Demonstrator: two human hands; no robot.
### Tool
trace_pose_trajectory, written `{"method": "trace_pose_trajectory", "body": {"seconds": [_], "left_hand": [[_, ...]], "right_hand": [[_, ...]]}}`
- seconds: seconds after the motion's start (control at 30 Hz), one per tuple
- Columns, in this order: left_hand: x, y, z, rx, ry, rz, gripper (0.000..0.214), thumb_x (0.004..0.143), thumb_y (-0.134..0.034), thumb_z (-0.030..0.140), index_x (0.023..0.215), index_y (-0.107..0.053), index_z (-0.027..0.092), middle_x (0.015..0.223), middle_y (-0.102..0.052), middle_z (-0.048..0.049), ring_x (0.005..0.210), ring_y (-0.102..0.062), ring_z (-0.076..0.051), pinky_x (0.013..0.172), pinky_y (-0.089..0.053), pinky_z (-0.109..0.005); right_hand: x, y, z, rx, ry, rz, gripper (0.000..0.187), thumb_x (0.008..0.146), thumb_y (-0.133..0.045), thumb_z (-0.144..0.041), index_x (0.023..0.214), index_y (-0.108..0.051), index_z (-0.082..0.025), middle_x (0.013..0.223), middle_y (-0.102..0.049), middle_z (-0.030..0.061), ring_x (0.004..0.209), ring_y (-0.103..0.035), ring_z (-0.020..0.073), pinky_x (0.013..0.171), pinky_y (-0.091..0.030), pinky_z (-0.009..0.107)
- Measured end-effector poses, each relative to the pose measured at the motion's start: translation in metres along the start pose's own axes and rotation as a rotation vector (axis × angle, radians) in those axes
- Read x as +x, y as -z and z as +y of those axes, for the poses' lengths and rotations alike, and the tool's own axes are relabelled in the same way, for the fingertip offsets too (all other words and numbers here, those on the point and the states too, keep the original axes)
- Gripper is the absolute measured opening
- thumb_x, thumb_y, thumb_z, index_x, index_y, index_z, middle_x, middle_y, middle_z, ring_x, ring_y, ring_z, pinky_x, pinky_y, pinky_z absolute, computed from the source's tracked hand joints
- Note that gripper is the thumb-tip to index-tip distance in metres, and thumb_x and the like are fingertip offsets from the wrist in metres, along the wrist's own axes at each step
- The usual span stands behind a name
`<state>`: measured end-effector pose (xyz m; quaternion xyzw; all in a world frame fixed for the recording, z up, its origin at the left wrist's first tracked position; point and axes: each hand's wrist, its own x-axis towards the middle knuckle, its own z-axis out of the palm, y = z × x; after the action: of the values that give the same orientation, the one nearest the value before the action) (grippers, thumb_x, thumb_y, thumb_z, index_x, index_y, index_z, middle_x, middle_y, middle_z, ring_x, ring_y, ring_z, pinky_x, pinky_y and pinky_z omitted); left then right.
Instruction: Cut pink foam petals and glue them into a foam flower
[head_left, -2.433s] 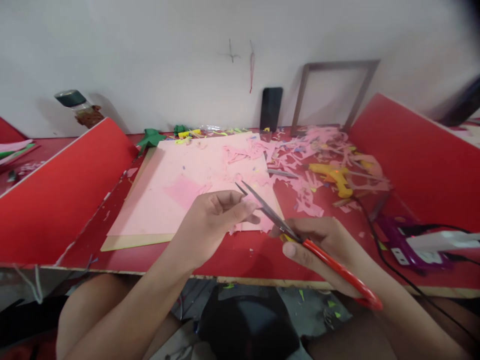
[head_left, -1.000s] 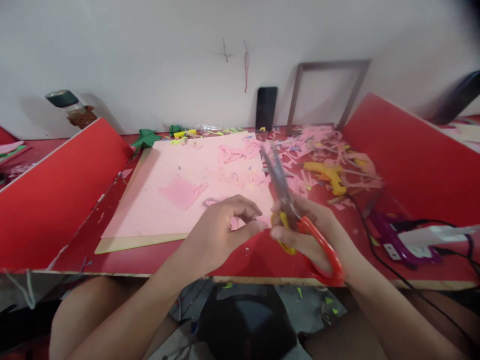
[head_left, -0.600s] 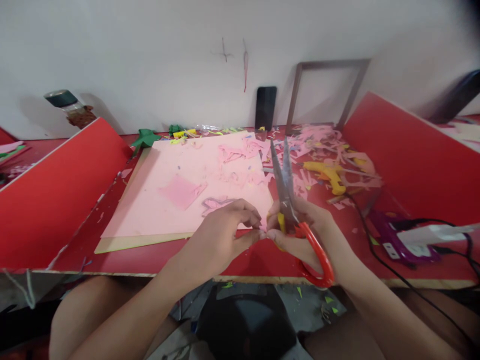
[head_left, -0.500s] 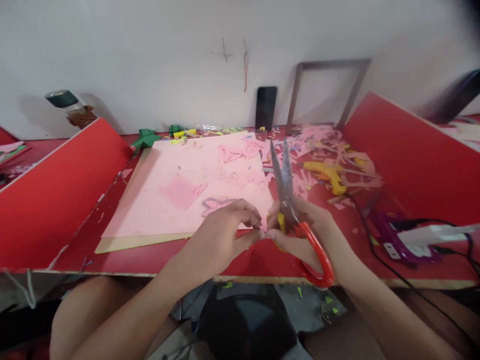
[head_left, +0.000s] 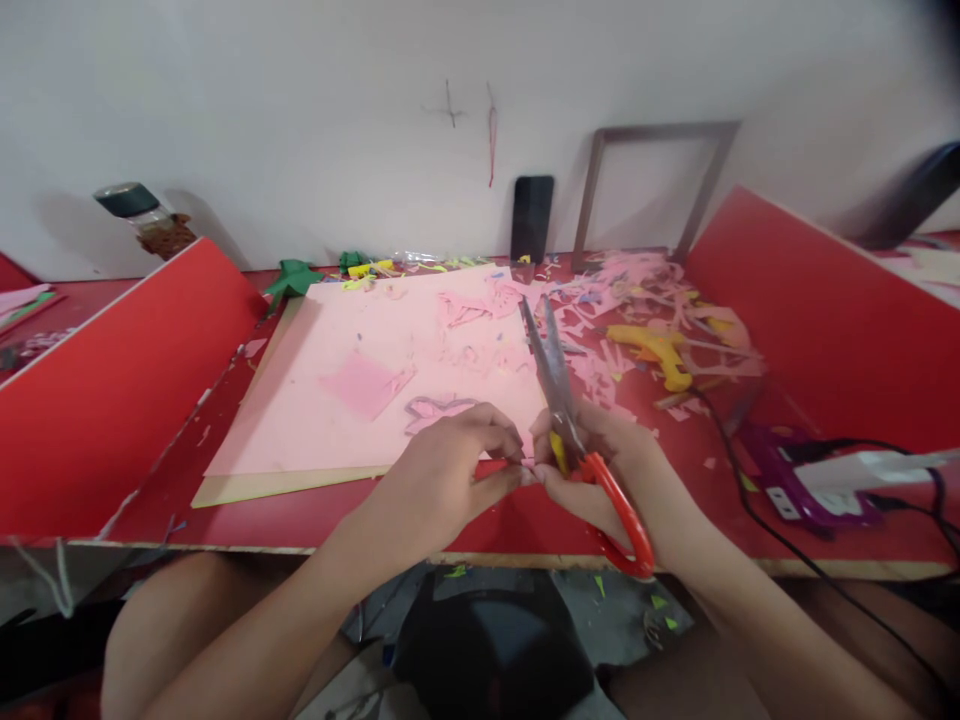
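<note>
My right hand (head_left: pixel 600 470) grips red-handled scissors (head_left: pixel 559 385), blades pointing up and away, slightly apart. My left hand (head_left: pixel 450 470) is pinched at the fingertips against my right hand's fingertips, on a tiny pink paper scrap (head_left: pixel 527 466) that I can barely make out. Both hands hover over the near edge of the red table (head_left: pixel 247 520). Just beyond my left hand a pink cut-out shape (head_left: pixel 435 408) lies on a large pink sheet (head_left: pixel 375 370).
Pink paper offcuts (head_left: pixel 637 290) litter the right of the table around a yellow glue gun (head_left: pixel 656 350). Red boards (head_left: pixel 112 380) stand on both sides. A power strip (head_left: pixel 832 475) with cables lies right. A phone (head_left: pixel 531 218) and frame (head_left: pixel 645 190) lean on the wall.
My right hand swung the scissors from pointing left to pointing up and away. Both hands came together fingertip to fingertip near the table's front edge. A pink cut-out now lies uncovered on the sheet.
</note>
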<state>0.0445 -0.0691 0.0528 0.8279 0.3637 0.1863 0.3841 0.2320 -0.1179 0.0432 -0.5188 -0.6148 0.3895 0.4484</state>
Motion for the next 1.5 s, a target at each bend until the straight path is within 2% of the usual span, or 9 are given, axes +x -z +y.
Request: {"method": "trace_pose_trajectory", "body": {"seconds": [0.13, 0.3, 0.43, 0.57, 0.83, 1.03, 1.1, 1.3, 1.5], "left_hand": [[0.002, -0.005, 0.000, -0.082, 0.046, 0.107, 0.006, 0.089, -0.069, 0.026, 0.086, -0.069, 0.021, 0.099, -0.070, -0.0023, 0.094, -0.065, -0.020, 0.087, -0.048, -0.034], [0.007, -0.019, 0.006, -0.363, 0.080, 0.162, 0.010, 0.087, -0.072, 0.030, 0.089, -0.072, 0.020, 0.095, -0.072, -0.0022, 0.090, -0.067, -0.017, 0.082, -0.050, -0.029], [0.010, -0.031, 0.004, -0.578, 0.122, 0.264, 0.016, 0.082, -0.077, 0.033, 0.086, -0.071, 0.019, 0.088, -0.073, -0.0016, 0.080, -0.068, -0.015, 0.076, -0.052, -0.027], [0.010, -0.034, 0.001, -0.628, 0.128, 0.315, 0.017, 0.081, -0.079, 0.033, 0.081, -0.070, 0.018, 0.085, -0.072, -0.0018, 0.078, -0.067, -0.015, 0.070, -0.051, -0.025], [0.010, -0.028, 0.003, -0.606, 0.156, 0.328, 0.020, 0.085, -0.075, 0.037, 0.082, -0.071, 0.019, 0.077, -0.067, -0.0008, 0.073, -0.060, -0.014, 0.070, -0.048, -0.026], [0.005, 0.000, 0.004, -0.665, 0.199, 0.370, 0.024, 0.085, -0.075, 0.043, 0.083, -0.072, 0.019, 0.077, -0.068, -0.0012, 0.065, -0.059, -0.013, 0.059, -0.048, -0.025], [0.003, 0.006, 0.005, -0.645, 0.187, 0.383, 0.024, 0.086, -0.074, 0.044, 0.082, -0.071, 0.020, 0.074, -0.066, -0.0007, 0.064, -0.059, -0.014, 0.058, -0.048, -0.025], [0.000, 0.013, 0.007, -0.589, 0.196, 0.403, 0.025, 0.086, -0.074, 0.044, 0.080, -0.071, 0.020, 0.067, -0.063, 0.0002, 0.062, -0.058, -0.014, 0.057, -0.048, -0.025], [0.001, 0.012, 0.005, -0.621, 0.213, 0.409, 0.026, 0.086, -0.074, 0.046, 0.082, -0.072, 0.020, 0.068, -0.066, -0.0013, 0.064, -0.062, -0.015, 0.058, -0.050, -0.026]], "right_hand": [[-0.001, -0.004, 0.000, -0.029, 0.038, 0.140, 0.019, 0.071, -0.061, -0.010, 0.087, -0.060, -0.021, 0.067, -0.062, -0.0037, 0.057, -0.057, 0.0098, 0.055, -0.047, 0.021], [-0.003, -0.007, -0.001, 0.085, 0.004, 0.328, 0.017, 0.075, -0.071, -0.018, 0.088, -0.060, -0.022, 0.070, -0.067, -0.0014, 0.057, -0.058, 0.0116, 0.053, -0.049, 0.023], [-0.005, -0.008, 0.001, 0.107, 0.020, 0.398, 0.018, 0.076, -0.073, -0.017, 0.088, -0.061, -0.022, 0.072, -0.067, -0.0014, 0.059, -0.059, 0.0119, 0.054, -0.051, 0.024], [-0.006, -0.012, 0.000, 0.091, 0.021, 0.427, 0.021, 0.075, -0.078, -0.023, 0.085, -0.060, -0.022, 0.067, -0.063, -0.0029, 0.057, -0.058, 0.0122, 0.053, -0.051, 0.025], [-0.007, -0.011, 0.007, 0.135, 0.020, 0.337, 0.021, 0.082, -0.076, -0.032, 0.094, -0.061, -0.023, 0.071, -0.063, -0.0019, 0.056, -0.057, 0.0125, 0.055, -0.051, 0.026], [-0.012, 0.001, 0.014, -0.055, -0.036, -0.019, 0.025, 0.083, -0.075, -0.042, 0.090, -0.069, -0.019, 0.062, -0.049, -0.0032, 0.054, -0.043, 0.0110, 0.047, -0.035, 0.023], [-0.014, 0.001, 0.014, -0.085, -0.051, -0.075, 0.027, 0.086, -0.072, -0.045, 0.087, -0.069, -0.018, 0.062, -0.043, -0.0036, 0.055, -0.037, 0.0106, 0.047, -0.030, 0.023], [-0.019, -0.002, 0.012, -0.063, -0.068, -0.076, 0.034, 0.089, -0.066, -0.052, 0.085, -0.069, -0.017, 0.062, -0.036, -0.0030, 0.056, -0.032, 0.0113, 0.048, -0.027, 0.025], [-0.018, -0.003, 0.008, -0.068, -0.077, -0.064, 0.036, 0.089, -0.064, -0.051, 0.079, -0.068, -0.017, 0.063, -0.041, -0.0016, 0.057, -0.035, 0.0118, 0.048, -0.030, 0.024]]}}
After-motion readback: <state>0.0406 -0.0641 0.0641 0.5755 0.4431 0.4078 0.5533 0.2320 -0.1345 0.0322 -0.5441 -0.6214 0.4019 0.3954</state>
